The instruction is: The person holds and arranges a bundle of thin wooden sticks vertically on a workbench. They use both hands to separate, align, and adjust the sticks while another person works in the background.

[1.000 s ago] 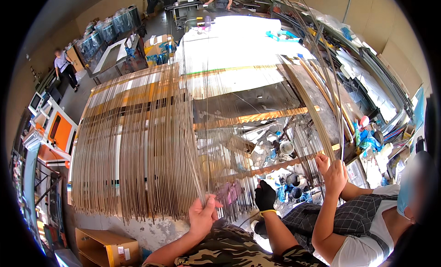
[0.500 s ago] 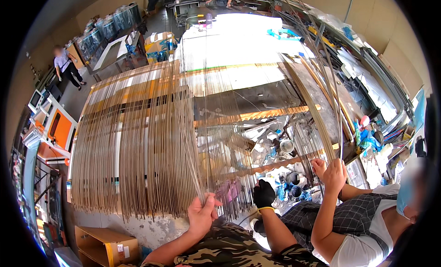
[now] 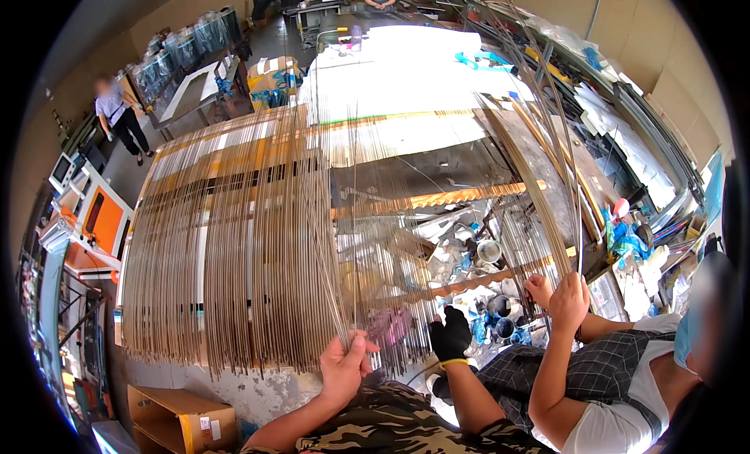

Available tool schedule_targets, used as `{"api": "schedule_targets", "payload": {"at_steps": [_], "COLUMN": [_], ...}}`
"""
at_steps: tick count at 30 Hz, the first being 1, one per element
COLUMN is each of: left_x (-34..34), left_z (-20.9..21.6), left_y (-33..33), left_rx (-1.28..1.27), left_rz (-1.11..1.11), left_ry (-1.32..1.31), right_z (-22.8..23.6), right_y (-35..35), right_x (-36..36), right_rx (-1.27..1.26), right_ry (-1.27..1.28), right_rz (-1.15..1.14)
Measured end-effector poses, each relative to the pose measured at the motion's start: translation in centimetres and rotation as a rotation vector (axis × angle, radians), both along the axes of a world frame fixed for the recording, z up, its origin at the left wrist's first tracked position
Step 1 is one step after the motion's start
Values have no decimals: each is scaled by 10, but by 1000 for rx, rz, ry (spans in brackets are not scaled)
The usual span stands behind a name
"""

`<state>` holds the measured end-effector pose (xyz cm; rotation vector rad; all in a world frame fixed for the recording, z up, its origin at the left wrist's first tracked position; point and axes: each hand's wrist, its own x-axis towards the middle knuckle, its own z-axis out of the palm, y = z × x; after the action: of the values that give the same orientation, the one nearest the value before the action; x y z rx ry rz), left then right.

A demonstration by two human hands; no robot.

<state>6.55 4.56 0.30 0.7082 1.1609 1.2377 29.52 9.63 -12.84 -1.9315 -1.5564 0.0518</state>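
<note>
A bundle of long, thin metal rods (image 3: 332,294) rises from my bare left hand (image 3: 344,368), which is closed around its near end. Beneath and to the left, a wide layer of similar rods (image 3: 226,266) lies side by side across a frame. My right hand (image 3: 451,334) wears a black glove and hovers by the rod ends at the near edge. Its thumb stands apart from the fingers, and I see nothing held in it. Wavy-edged orange-brown strips (image 3: 469,192) cross the frame to the right of the dense rods.
At my right, a person (image 3: 601,376) in a checked apron holds upright rods. Cups and blue scraps (image 3: 500,313) lie beneath the frame's right part. White sheeting (image 3: 391,71) covers the far table. An open cardboard box (image 3: 183,419) sits at lower left; another person (image 3: 121,118) stands far left.
My gloved right hand has loosened slightly, its thumb farther from the fingers. My left hand keeps its hold on the rods. The far-left person has shifted a little to the right.
</note>
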Motion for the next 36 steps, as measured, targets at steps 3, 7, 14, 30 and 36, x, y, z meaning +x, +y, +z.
{"api": "schedule_targets", "payload": {"at_steps": [3,7,14,30,36], "left_x": [4,10,18,29,16], "left_z": [-6,-5,-6,-14,-4], "left_y": [5,12,14,14,-9], "left_rx": [49,74,42,97,-85], "left_rz": [47,49,3,-8,-182], "left_ry": [39,-65,-170,-147,-121], "right_z": [32,126,127,129,70], "right_y": [-24,-48,-55,-53,-8], "right_x": [-24,-83,-88,-92,-37], "right_rx": [-111,-441,-507,-464,146], "right_ry": [463,908,977,1012,467], "right_rz": [338,688,552,332,255]}}
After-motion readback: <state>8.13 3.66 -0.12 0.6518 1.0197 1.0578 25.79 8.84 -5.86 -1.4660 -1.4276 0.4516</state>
